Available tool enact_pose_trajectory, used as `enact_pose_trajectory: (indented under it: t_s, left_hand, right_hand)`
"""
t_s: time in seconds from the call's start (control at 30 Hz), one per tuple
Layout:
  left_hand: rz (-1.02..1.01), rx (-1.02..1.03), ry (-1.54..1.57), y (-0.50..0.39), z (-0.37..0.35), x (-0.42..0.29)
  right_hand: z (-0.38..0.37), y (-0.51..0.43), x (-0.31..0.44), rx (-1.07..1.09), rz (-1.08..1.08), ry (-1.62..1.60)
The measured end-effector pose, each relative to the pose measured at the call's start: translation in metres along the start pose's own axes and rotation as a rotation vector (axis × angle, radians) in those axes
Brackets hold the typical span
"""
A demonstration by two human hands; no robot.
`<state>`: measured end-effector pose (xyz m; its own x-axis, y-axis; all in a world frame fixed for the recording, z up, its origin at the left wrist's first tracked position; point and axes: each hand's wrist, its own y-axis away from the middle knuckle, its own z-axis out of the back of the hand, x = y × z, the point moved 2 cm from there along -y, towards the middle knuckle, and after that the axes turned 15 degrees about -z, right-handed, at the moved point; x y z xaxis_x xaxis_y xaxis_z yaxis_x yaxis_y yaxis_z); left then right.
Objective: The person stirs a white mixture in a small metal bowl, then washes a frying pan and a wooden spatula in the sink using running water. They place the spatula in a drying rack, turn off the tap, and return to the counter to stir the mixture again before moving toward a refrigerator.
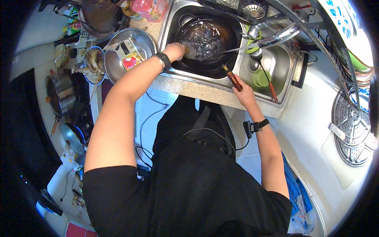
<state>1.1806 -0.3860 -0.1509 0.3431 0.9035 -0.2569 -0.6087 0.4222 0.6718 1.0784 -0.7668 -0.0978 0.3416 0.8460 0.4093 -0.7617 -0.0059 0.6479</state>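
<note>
A black wok (204, 66) lies in the left basin of the steel sink (204, 77), with rippling water inside. Water runs into it from the chrome faucet (281, 37). My right hand (247, 93) is closed round the wok's wooden handle (234, 80), near the sink's front rim. At the wok's left side, my left hand (174, 51) grips a scrubbing brush (191, 51), its bristles blurred and low in the wok. The grip is partly hidden by the hand.
Left of the sink stands a steel bowl (114, 66) with packaging in it. The right basin holds a green cup (261, 78) and a ladle with a red-brown handle (273, 91). A dish rack (345, 56) rises at right.
</note>
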Motion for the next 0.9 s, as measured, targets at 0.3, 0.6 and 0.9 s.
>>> enact_pose_trajectory:
  t_s: [0.3, 0.6, 0.9]
  left_hand:
    - [-0.002, -0.360, 1.587, -0.099, -0.004, -0.059]
    - [-0.043, 0.557, 0.939, -0.005, -0.005, -0.017]
    - [0.107, -0.242, 0.114, -0.020, 0.009, -0.007]
  right_hand:
    - [-0.005, -0.003, -0.008, -0.002, -0.019, 0.009]
    - [-0.001, 0.000, -0.001, 0.043, -0.074, -0.002]
    - [-0.004, -0.001, -0.005, -0.004, -0.019, 0.018]
